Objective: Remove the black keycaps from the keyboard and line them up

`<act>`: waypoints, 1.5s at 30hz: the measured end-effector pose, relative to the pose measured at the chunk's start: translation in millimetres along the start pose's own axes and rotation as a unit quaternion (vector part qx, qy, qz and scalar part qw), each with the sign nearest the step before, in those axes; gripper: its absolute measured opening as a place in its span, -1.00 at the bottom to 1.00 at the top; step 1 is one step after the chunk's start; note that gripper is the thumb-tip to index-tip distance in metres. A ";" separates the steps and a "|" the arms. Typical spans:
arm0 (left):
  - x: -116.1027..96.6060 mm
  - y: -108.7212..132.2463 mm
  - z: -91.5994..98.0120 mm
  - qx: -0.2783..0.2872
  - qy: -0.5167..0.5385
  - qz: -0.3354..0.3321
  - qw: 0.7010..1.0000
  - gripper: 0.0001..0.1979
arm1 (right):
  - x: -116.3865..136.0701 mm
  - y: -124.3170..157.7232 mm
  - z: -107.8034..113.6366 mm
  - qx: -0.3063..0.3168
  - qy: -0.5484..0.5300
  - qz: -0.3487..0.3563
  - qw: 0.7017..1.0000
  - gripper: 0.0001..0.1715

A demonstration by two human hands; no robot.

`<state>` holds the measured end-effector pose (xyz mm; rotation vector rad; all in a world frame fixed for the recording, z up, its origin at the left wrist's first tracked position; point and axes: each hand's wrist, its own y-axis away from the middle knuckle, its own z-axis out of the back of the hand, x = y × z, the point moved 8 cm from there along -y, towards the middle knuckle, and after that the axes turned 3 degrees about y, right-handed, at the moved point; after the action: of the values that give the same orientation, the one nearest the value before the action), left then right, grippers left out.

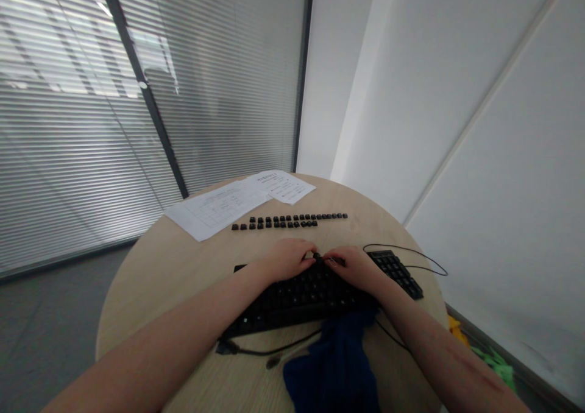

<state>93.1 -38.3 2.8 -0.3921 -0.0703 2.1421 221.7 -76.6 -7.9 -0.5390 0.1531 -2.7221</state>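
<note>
A black keyboard [304,297] lies near the front of the round table, partly hidden under both forearms. My left hand [290,259] reaches over its back edge, thumb and fingertips curled together at a small black keycap [318,257]. From the other side, my right hand [354,267] bends its fingers toward the same keycap. A thin light line shows by the right fingertips; its kind is too small to make out. Behind the hands, several loose black keycaps [283,225] stand in two rows.
Printed sheets [223,206] lie at the table's back left. A dark blue cloth [336,367] covers the front, beside a cable [278,352] and a small brush-like tool [274,362]. Another cable [425,256] loops at the right edge. White walls and blinds stand behind.
</note>
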 end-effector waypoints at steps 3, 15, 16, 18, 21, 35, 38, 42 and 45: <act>0.4 0.1 0.0 0.003 0.004 0.003 1.000 -0.74 | 0.4 0.4 0.4 0.002 -0.006 0.002 1.000 -0.70; -1.7 0.9 2.9 0.011 0.000 0.009 1.000 -0.73 | -1.8 0.9 0.2 0.009 -0.017 -0.003 1.000 -0.69; -1.3 0.8 2.6 0.011 0.002 0.010 1.000 -0.73 | -1.9 1.1 0.4 0.008 -0.020 -0.002 1.000 -0.69; 0.2 0.6 1.7 0.012 0.008 0.015 1.000 -0.73 | -2.0 1.4 1.2 0.005 -0.027 0.000 1.000 -0.70; 1.7 0.3 0.8 0.011 0.014 0.019 1.000 -0.71 | -1.3 2.1 2.6 -0.002 -0.035 0.007 0.999 -0.71; 1.6 0.2 0.3 0.012 0.009 0.017 1.000 -0.71 | 0.2 2.5 2.9 0.003 -0.028 0.004 1.000 -0.71; 2.9 0.5 -0.4 0.005 0.006 0.016 1.000 -0.71 | -0.6 2.6 3.1 -0.002 -0.023 0.007 1.000 -0.72; 3.8 0.3 -1.8 -0.003 0.005 0.010 1.000 -0.70 | -0.8 2.3 3.1 -0.007 -0.020 0.014 1.000 -0.72; -0.6 -0.6 -1.2 -0.005 0.003 -0.016 1.000 -0.65 | -1.4 1.8 6.4 -0.025 -0.006 0.007 1.000 -0.71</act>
<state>94.3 -38.5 1.9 -0.3992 -0.0832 2.1091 225.9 -77.9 -2.8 -0.5649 0.2205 -2.7068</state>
